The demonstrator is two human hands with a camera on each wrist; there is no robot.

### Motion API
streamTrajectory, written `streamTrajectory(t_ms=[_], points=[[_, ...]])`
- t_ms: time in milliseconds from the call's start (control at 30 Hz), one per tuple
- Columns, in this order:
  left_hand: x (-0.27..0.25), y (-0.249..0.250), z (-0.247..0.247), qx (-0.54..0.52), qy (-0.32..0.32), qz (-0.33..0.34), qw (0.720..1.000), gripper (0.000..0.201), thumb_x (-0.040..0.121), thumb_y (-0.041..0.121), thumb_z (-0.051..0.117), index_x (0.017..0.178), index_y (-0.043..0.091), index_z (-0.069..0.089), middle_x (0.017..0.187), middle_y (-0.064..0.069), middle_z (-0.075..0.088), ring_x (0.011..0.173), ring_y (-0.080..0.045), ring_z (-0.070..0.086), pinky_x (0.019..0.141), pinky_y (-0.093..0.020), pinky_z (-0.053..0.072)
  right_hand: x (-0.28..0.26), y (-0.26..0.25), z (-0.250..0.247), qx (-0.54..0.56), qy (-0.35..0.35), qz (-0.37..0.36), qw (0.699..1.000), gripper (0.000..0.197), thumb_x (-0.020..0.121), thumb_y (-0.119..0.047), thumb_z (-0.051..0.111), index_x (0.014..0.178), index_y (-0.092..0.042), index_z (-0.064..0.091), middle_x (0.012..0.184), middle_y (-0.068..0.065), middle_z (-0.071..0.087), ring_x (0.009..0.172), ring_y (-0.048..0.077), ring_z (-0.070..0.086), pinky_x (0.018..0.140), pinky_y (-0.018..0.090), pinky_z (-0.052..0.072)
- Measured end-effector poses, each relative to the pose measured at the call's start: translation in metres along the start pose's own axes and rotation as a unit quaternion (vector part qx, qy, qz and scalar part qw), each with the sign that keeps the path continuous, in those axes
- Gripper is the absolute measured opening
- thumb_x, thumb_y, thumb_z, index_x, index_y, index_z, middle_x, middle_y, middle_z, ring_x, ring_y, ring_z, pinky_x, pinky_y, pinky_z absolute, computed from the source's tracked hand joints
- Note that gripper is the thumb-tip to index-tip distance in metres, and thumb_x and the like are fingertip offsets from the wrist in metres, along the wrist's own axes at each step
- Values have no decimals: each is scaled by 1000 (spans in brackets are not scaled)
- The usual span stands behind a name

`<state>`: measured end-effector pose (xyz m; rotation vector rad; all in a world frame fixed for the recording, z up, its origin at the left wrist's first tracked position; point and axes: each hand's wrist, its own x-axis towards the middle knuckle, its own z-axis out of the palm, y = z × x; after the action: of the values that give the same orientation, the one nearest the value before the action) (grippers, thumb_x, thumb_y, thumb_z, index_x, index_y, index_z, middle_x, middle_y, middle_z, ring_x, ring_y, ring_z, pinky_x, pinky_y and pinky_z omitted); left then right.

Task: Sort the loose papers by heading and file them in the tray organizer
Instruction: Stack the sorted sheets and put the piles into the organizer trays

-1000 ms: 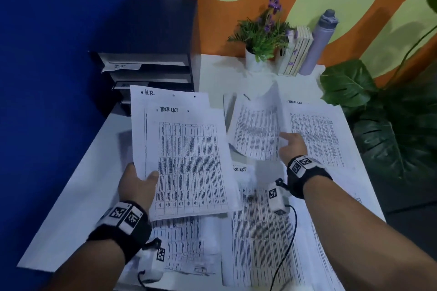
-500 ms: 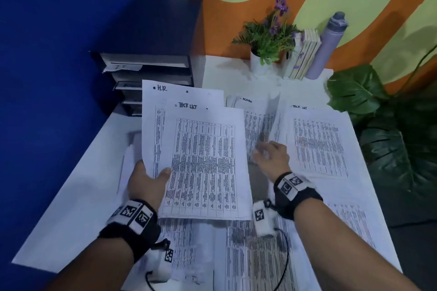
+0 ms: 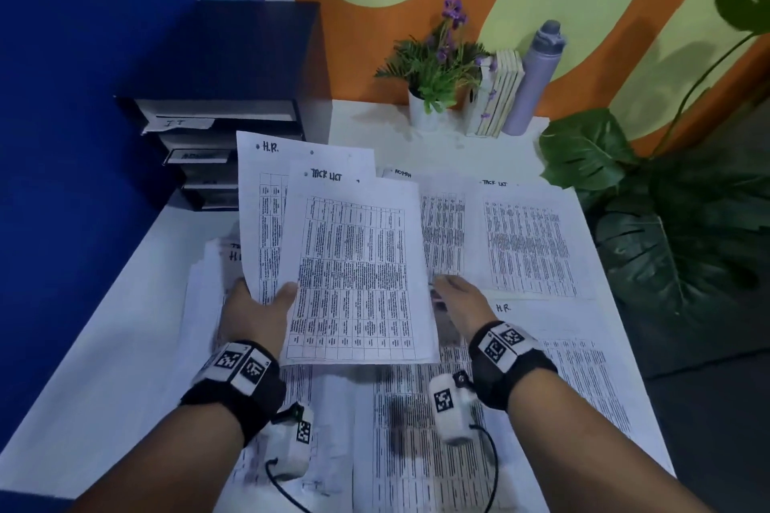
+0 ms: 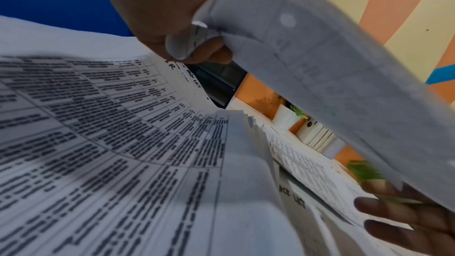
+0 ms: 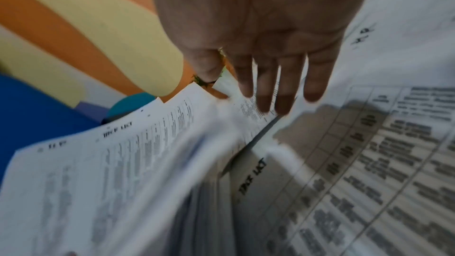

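Right hand nearest the ADMIN sheet.
My left hand [image 3: 254,304] pinches the held sheets [image 3: 358,271]; my right hand [image 3: 456,300], fingers straight, empty, reaches far-left toward the ADMIN sheet [image 3: 441,229], lying lengthwise away.

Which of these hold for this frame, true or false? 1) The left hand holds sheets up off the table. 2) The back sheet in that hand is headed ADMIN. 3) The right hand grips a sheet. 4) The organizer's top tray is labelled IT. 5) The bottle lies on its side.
1) True: the left hand grips two sheets, held raised.
2) False: the back sheet is headed H.R.; the front sheet reads Task List.
3) False: the right hand is flat with straight fingers, holding nothing.
4) True: the top tray of the organizer carries an IT label.
5) False: the bottle stands upright beside the books.
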<state>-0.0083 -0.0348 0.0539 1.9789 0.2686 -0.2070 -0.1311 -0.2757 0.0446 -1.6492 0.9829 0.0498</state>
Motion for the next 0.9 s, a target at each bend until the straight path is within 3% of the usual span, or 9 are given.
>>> streamTrajectory(t_ms=[100,200,300,367,500,600,700,800,900], points=[[-4,0,8,-5,-19,5,1000,29,78,34,80,99,26,63,101,4,71,94,-26,68,90,-52,54,-5,1,1,29,-62,21,997,28,93,-39,59,112,-19,54,116,-2,62,107,25,59,102,43,45],[-9,2,14,-5,-66,8,998,24,82,33,77,99,24,63,95,8,69,92,-24,67,90,-45,54,-4,2,-4,-18,-1,-25,1000,18,91,-22,62,108,-21,57,107,1,66,97,21,63,93,43,52],[-15,2,19,12,-133,22,991,18,88,22,72,103,25,62,101,4,69,98,-24,66,94,-43,51,-4,1,-18,-7,75,-51,996,10,91,-16,61,101,-15,59,97,11,67,85,22,64,84,41,57],[-19,1,23,15,-165,29,986,22,90,17,70,110,22,64,105,2,69,101,-24,65,94,-41,51,-2,1,-28,27,104,-58,993,12,92,-15,60,104,-14,61,93,9,68,81,20,65,80,38,57],[-21,0,30,13,-152,26,988,20,90,18,70,108,24,64,107,2,69,99,-23,65,95,-40,50,-1,3,-42,63,79,-57,993,27,91,-27,64,116,-23,54,92,3,64,81,18,64,76,32,55],[-22,0,34,2,-144,22,989,17,89,22,71,101,29,61,105,4,69,99,-23,65,95,-45,52,-1,9,-46,-19,51,-41,998,32,89,-26,67,114,-29,48,92,3,63,81,19,65,72,34,56],[-24,3,40,-15,-138,20,990,16,89,21,71,100,26,61,104,3,68,100,-24,65,94,-45,51,-1,13,-53,-27,111,-54,992,6,92,-15,60,97,-15,56,84,2,62,73,19,62,62,26,51],[-27,6,43,-26,-120,26,992,15,90,18,70,100,24,60,97,7,65,98,-24,63,91,-38,50,5,19,-67,-36,158,-58,985,29,93,-8,54,68,-14,40,65,-1,40,56,13,38,53,22,34],[-28,6,45,-30,-112,30,993,15,91,17,68,99,28,60,92,13,64,97,-23,64,90,-36,48,9,25,-78,-22,163,-37,986,25,92,-7,53,70,-11,41,67,5,41,59,16,39,58,26,39]])
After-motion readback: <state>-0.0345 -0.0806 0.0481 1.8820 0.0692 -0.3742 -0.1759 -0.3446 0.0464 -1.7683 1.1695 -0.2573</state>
